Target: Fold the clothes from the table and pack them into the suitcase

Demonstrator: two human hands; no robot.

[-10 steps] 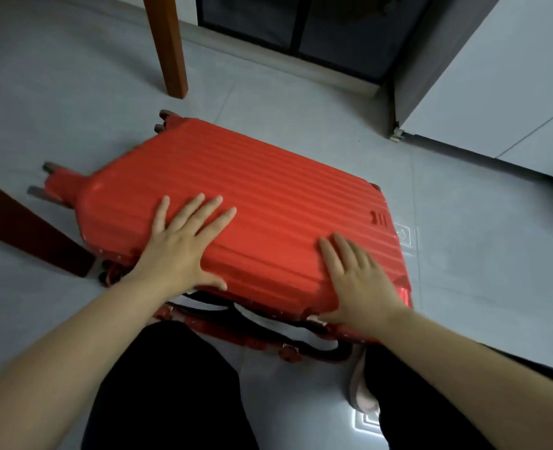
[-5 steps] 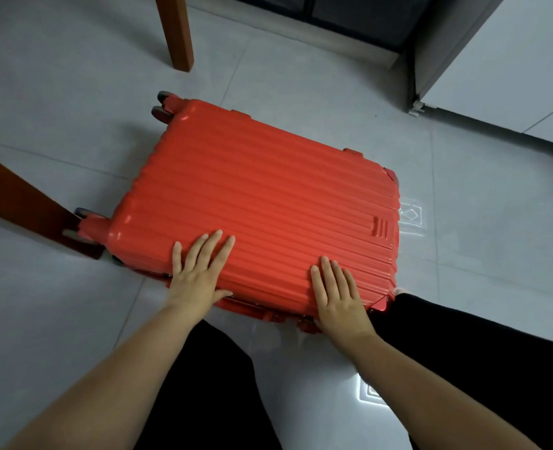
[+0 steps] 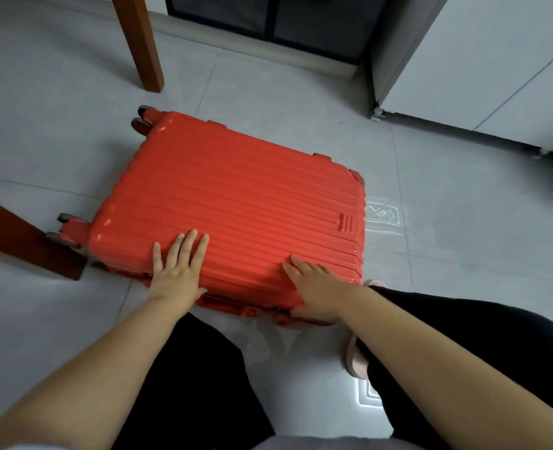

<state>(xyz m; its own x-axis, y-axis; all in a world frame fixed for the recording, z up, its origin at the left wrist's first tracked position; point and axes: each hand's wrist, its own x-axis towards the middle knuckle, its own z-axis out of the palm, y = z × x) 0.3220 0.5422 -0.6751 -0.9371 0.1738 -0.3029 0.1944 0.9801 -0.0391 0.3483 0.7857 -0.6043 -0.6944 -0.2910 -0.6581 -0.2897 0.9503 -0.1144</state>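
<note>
Suitcase (image 3: 236, 203), red and hard-shelled, lies flat and closed on the grey tiled floor (image 3: 463, 238), just in front of a crouching person's knees. Left hand (image 3: 179, 271) and right hand (image 3: 317, 287) rest palm-down on the ribbed lid near its front edge, fingers straight and gripping nothing; the right thumb sits at the rim. The glossy shell looks rigid and slick, so flat palms would likely slide rather than lift. A surer hold is judged to be the front rim or the fittings along it, which are only partly visible. If packed, it would probably feel heavy. Its wheels (image 3: 142, 120) point left, the nearer pair just beside a wooden table leg (image 3: 25, 241); a second leg (image 3: 142, 43) stands beyond. Floor to the right, short of a white cabinet (image 3: 479, 76), offers the most room for sliding or turning the case.
</note>
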